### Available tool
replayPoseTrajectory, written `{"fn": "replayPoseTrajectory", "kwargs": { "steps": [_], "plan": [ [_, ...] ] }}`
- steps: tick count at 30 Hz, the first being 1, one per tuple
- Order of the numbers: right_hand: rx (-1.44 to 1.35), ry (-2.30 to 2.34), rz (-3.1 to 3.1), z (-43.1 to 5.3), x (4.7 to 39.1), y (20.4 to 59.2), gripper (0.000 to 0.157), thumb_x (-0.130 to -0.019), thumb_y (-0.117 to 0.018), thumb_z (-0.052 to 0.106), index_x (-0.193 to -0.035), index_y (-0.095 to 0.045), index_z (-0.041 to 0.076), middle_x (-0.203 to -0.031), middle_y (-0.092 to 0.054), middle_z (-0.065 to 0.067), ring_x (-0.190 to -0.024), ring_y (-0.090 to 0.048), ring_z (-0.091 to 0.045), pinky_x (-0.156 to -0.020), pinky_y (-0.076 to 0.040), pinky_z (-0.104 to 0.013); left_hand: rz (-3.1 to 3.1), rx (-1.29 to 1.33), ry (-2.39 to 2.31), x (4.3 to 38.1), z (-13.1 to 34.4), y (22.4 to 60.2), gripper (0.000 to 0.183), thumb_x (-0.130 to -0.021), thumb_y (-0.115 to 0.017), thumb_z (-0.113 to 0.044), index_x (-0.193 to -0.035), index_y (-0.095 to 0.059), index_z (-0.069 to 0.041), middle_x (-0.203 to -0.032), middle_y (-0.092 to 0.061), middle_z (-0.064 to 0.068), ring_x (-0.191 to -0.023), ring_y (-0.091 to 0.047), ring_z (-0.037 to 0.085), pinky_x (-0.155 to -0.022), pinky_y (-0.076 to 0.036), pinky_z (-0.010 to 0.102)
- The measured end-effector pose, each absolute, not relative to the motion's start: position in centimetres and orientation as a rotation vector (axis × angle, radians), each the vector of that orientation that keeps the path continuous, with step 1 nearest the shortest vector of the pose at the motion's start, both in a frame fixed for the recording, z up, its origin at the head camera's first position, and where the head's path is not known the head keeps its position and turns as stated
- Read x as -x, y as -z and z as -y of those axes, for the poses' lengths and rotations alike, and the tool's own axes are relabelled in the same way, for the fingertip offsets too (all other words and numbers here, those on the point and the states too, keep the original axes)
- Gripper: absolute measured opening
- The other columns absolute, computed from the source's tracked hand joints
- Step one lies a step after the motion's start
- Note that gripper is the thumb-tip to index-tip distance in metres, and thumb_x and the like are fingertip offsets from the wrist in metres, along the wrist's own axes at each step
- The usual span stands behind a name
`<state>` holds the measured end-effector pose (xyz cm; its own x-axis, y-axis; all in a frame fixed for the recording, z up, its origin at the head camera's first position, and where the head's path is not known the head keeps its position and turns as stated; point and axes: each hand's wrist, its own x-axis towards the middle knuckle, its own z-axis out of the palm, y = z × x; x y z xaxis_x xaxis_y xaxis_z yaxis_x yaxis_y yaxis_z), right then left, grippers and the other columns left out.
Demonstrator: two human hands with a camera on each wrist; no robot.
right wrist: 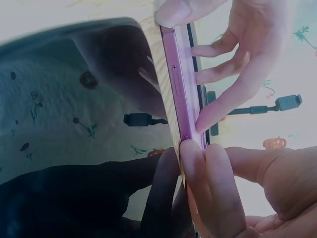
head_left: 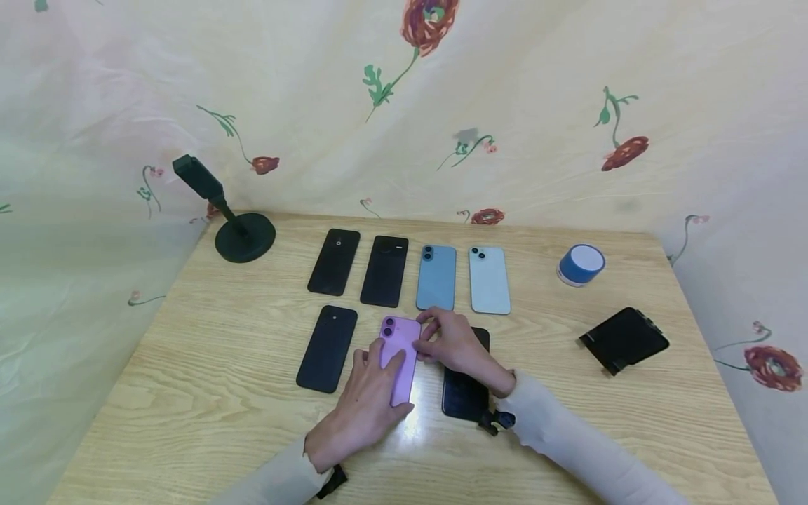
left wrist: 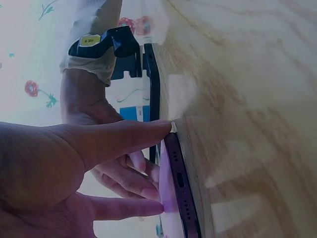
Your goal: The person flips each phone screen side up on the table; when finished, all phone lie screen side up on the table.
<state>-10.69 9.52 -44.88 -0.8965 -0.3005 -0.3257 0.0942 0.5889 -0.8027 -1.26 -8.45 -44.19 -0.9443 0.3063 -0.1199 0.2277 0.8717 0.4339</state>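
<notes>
A purple phone (head_left: pixel 404 337) lies back up on the wooden table, its two camera lenses at the far end. My left hand (head_left: pixel 369 400) spreads over it: the thumb touches the near right corner, and mostly straight fingers rest on its back and left edge. At the far right corner, my right hand (head_left: pixel 457 344) pinches the phone's side edge; in the right wrist view two fingertips press the purple side (right wrist: pixel 181 84). The left wrist view shows the phone's bottom end with its port (left wrist: pixel 180 179). Beneath my right wrist lies a black phone (head_left: pixel 466 396), partly hidden.
Behind stand two dark phones (head_left: pixel 384 271), a blue phone (head_left: pixel 436 279) and a pale blue phone (head_left: pixel 489 280) in a row. Another dark phone (head_left: pixel 327 349) lies left. A black stand (head_left: pixel 245 237), a blue-white cylinder (head_left: pixel 581 265) and a black folding holder (head_left: pixel 625 339) sit farther out.
</notes>
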Motion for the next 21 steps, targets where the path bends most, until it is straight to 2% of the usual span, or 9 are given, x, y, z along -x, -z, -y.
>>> {"fn": "replayPoseTrajectory", "kwargs": {
  "steps": [13, 21],
  "plan": [
    [0.157, 1.211, -2.410, -9.39, 10.74, 44.91, 0.046, -0.088, -0.081, 0.006, -0.130, -0.064, 0.002, -0.094, -0.075, -0.008, -0.064, -0.069, -0.009, -0.059, -0.052, -0.023, -2.847, -0.418, -0.608, 1.51, 8.43, 44.10, 0.081, -0.080, -0.089, -0.034, -0.148, -0.057, -0.004, -0.152, -0.039, 0.032, -0.120, -0.048, 0.049, -0.090, -0.056, 0.052],
    [0.176, 1.148, -2.455, -9.50, 10.77, 45.03, 0.046, -0.087, -0.083, 0.009, -0.130, -0.065, 0.005, -0.095, -0.075, -0.006, -0.068, -0.065, -0.010, -0.060, -0.048, -0.023, -2.859, -0.419, -0.611, 1.28, 8.17, 44.18, 0.081, -0.080, -0.087, -0.032, -0.148, -0.056, -0.002, -0.153, -0.039, 0.035, -0.122, -0.048, 0.052, -0.096, -0.054, 0.055]
  ]
}}
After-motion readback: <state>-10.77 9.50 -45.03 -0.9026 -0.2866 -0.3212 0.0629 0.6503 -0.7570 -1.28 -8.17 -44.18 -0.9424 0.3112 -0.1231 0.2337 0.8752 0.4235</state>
